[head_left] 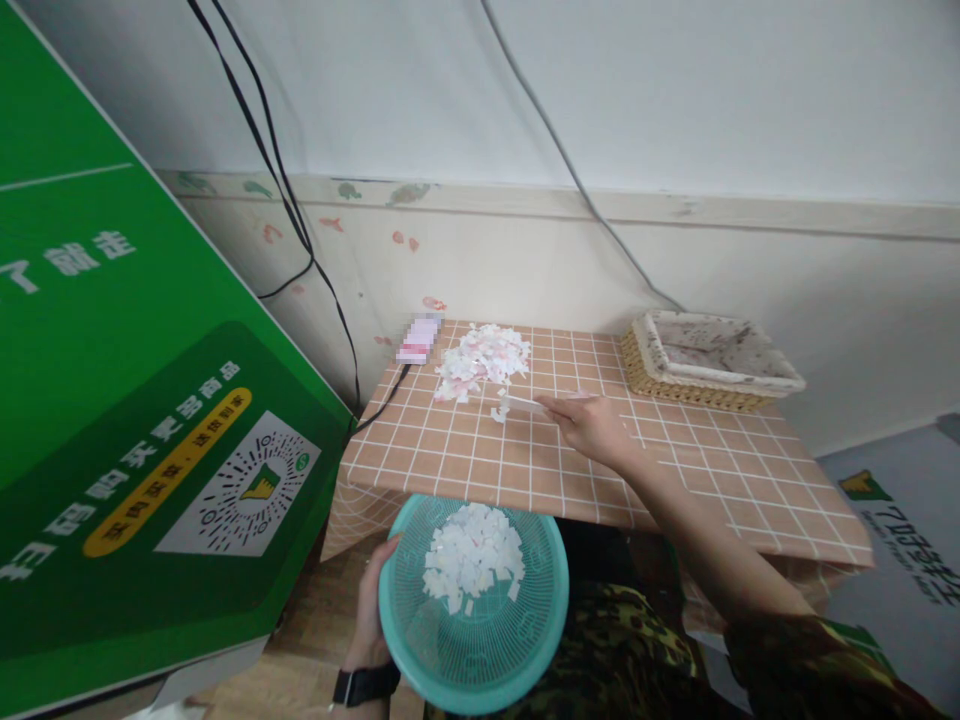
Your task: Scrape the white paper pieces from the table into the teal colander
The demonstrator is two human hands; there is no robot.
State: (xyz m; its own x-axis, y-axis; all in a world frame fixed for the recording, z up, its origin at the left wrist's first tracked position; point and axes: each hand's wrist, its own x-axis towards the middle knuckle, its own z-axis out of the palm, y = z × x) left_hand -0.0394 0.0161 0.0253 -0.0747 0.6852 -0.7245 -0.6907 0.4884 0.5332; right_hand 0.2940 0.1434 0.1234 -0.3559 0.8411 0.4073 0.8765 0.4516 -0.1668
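Note:
My left hand (pixel 370 605) is closed on the left rim of a round turquoise plastic colander (pixel 556 600), held just below the table's front edge. Loose white paper scraps (pixel 474 552) lie inside it, towards the far side. Over the table, my right hand (pixel 589 425) pinches a thin flat white strip (pixel 526 404) that points left; its exact kind is unclear. A few white scraps (pixel 499 410) lie at the strip's tip. Just beyond them sits a heap of white and pinkish paper scraps (pixel 484 360) on the checked tablecloth (pixel 480 460).
A lined wicker basket (pixel 705 385) stands at the table's back right. At the back left lies a blurred pinkish rectangular object (pixel 420 340) with a black cable (pixel 382 405). A large green printed panel (pixel 172 400) rises on the left. The wall (pixel 525 260) borders the table's back.

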